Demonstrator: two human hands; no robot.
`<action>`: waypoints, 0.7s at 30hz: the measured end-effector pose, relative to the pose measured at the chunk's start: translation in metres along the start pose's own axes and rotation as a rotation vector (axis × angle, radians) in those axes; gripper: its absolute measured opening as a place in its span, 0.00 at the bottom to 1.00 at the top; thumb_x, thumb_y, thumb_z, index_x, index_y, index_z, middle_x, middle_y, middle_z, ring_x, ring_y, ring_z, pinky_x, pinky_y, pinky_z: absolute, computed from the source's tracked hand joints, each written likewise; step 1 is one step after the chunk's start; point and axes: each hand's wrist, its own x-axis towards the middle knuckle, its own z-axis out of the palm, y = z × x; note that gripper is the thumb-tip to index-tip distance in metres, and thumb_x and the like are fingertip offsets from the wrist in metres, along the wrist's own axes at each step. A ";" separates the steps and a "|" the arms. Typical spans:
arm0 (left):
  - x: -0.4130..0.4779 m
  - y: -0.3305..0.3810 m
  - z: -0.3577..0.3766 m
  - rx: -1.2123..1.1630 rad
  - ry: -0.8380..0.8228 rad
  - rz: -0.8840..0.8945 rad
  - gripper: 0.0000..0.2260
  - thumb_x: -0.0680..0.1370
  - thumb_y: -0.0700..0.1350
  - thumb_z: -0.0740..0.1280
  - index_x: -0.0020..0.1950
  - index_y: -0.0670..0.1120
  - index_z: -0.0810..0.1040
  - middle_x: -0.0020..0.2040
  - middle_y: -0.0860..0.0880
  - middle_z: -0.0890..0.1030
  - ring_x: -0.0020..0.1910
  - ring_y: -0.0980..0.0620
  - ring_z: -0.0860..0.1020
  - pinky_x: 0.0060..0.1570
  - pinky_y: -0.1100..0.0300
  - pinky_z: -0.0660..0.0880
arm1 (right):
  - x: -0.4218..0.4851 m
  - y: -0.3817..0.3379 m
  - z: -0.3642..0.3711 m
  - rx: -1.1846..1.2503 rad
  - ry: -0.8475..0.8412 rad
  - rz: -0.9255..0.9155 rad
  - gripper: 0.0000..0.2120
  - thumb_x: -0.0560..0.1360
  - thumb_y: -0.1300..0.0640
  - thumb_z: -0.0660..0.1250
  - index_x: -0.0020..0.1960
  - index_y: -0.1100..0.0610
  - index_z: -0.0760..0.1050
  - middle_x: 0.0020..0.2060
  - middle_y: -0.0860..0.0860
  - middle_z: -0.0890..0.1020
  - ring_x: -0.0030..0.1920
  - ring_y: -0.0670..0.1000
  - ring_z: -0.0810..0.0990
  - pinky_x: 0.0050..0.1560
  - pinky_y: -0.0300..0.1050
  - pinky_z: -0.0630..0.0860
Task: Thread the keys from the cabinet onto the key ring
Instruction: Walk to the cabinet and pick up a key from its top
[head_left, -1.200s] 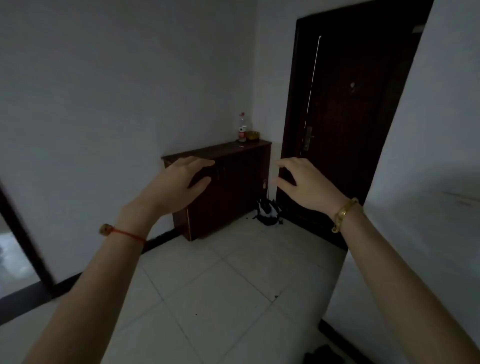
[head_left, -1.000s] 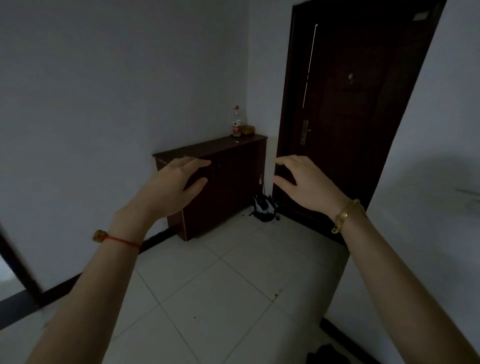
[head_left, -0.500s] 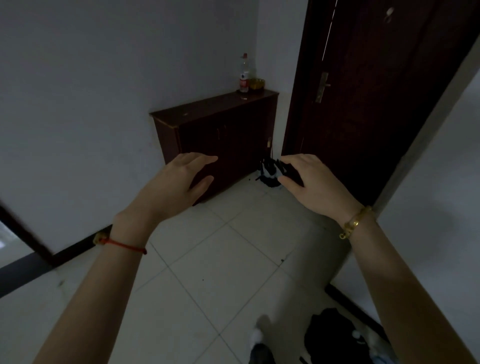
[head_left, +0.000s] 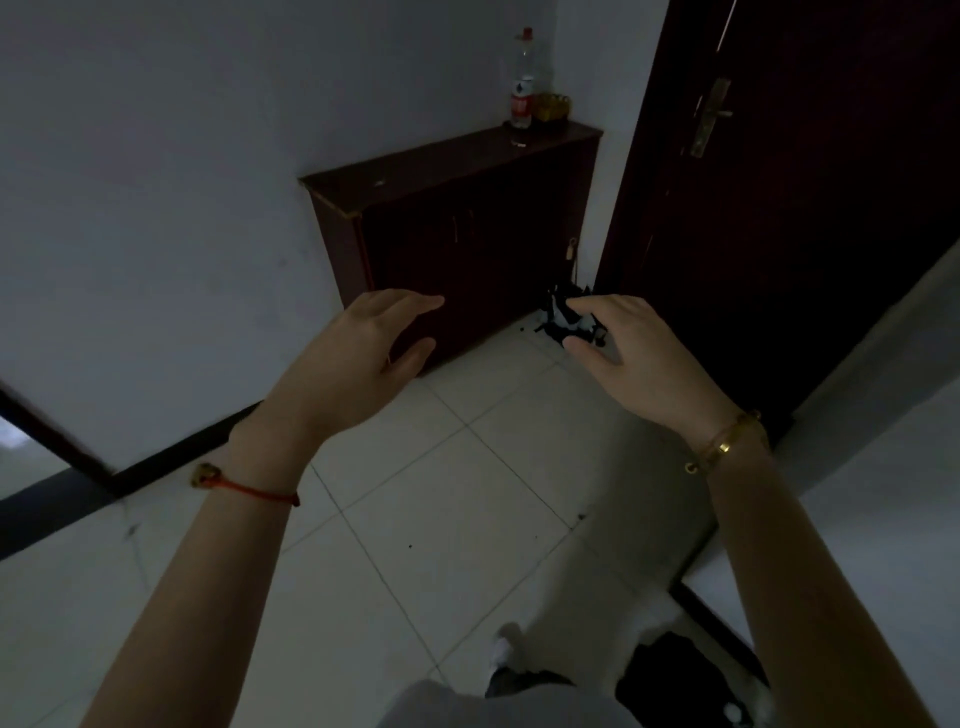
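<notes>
A low dark wooden cabinet (head_left: 467, 171) stands against the white wall ahead, left of a dark door. A small pale speck (head_left: 378, 183) lies on its top; I cannot tell what it is. No keys or key ring are identifiable. My left hand (head_left: 358, 353) is stretched forward with fingers apart, holding nothing, and appears in front of the cabinet's lower left corner. My right hand (head_left: 639, 358) is also out in front, fingers loosely spread and empty, level with the cabinet's base.
A clear bottle with a red label (head_left: 522, 91) and a small yellow container (head_left: 555, 108) stand at the cabinet's far end. A black and white heap (head_left: 558, 317) lies on the tiled floor by the dark door (head_left: 805, 208). A black item (head_left: 680, 675) lies at my feet.
The cabinet and door have grown larger and nearer, and the view has tilted down toward the floor. Both hands stay spread and empty in front.
</notes>
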 end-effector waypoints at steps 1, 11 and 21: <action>0.012 -0.003 0.003 0.000 -0.001 -0.010 0.21 0.80 0.49 0.60 0.73 0.48 0.67 0.69 0.46 0.74 0.68 0.48 0.70 0.66 0.58 0.68 | 0.014 0.007 -0.002 -0.001 0.004 -0.007 0.23 0.79 0.48 0.60 0.71 0.56 0.66 0.67 0.52 0.73 0.69 0.51 0.67 0.69 0.46 0.64; 0.107 -0.040 0.030 -0.003 0.009 -0.102 0.21 0.80 0.47 0.61 0.73 0.46 0.68 0.69 0.44 0.74 0.65 0.46 0.73 0.65 0.51 0.71 | 0.127 0.066 0.012 0.001 -0.052 -0.054 0.23 0.79 0.49 0.60 0.71 0.57 0.66 0.67 0.54 0.73 0.68 0.53 0.68 0.68 0.51 0.68; 0.180 -0.099 0.065 -0.020 -0.032 -0.199 0.20 0.81 0.48 0.60 0.73 0.48 0.68 0.69 0.46 0.73 0.59 0.46 0.76 0.63 0.58 0.67 | 0.223 0.120 0.061 0.077 -0.121 -0.023 0.22 0.79 0.48 0.60 0.70 0.57 0.67 0.66 0.55 0.73 0.68 0.53 0.68 0.69 0.51 0.68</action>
